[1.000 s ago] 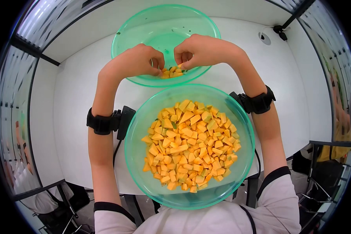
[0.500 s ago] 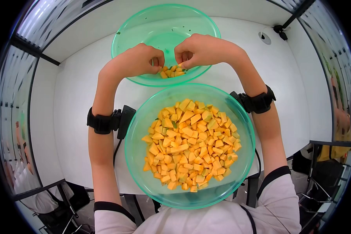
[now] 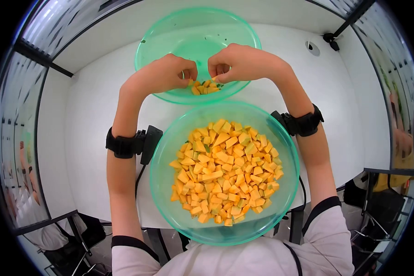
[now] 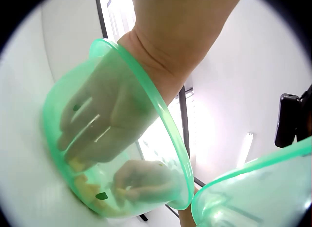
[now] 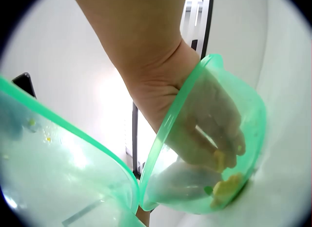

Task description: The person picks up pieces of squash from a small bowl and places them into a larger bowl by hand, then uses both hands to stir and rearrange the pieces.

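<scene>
"Fingers curled on the left hand [image 3: 167, 73], and we see an orange chunk [image 3: 190, 83] pinched right at the tips!"

"Across from it, the right hand [image 3: 238, 63] bends in much the same way, nipping a second chunk [image 3: 214, 79]. Our right wrist view shows it through the green plastic."

"Both hands are down inside the far bowl [image 3: 188, 27], low at its near side, and we've got a small heap of pieces [image 3: 205, 89] lying just between them."

"Dark green scraps as well! We catch one scrap [image 4: 101, 196] beside the heap in the left wrist view, and a speck [image 3: 143, 41] well apart, up the bowl's left side."

"Closer to the person, we have the near bowl [image 3: 225, 235], and what a load: a broad pile of orange chunks [image 3: 227, 172], several with greenish edges."

"Rim to rim, those two! We can't tell from above whether they touch. Far bowl on the white table [image 3: 92, 184], a black strap [image 3: 124, 146] on the left forearm."
</scene>
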Tool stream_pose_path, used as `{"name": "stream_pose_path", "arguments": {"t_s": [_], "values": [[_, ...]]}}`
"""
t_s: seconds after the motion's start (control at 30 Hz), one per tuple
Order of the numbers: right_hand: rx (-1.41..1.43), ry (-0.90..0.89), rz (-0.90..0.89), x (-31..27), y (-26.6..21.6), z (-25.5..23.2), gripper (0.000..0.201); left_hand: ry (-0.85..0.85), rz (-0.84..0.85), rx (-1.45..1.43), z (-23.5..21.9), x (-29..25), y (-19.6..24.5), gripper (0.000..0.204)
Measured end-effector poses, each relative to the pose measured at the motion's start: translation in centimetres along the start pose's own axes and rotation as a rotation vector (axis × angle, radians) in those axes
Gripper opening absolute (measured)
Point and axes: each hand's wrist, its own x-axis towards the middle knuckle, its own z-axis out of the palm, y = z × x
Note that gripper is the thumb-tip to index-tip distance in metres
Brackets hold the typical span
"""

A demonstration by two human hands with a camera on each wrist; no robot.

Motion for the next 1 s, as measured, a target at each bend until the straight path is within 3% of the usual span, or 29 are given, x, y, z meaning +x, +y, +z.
{"name": "stream_pose_path", "arguments": {"t_s": [0.6, 0.7, 1.0], "values": [[0.032, 0.023, -0.055, 0.0, 0.4, 0.1, 0.013, -0.017, 0.007, -0.013, -0.4, 0.0, 0.7, 0.014], [0.062, 0.032, -0.068, 0.1, 0.7, 0.1, 0.013, 0.063, 0.117, -0.089, -0.3, 0.1, 0.0, 0.013], [0.237, 0.107, -0.122, 0.0, 0.9, -0.7, 0.012, 0.132, 0.19, -0.358, -2.1, -0.7, 1.5, 0.01]]}}
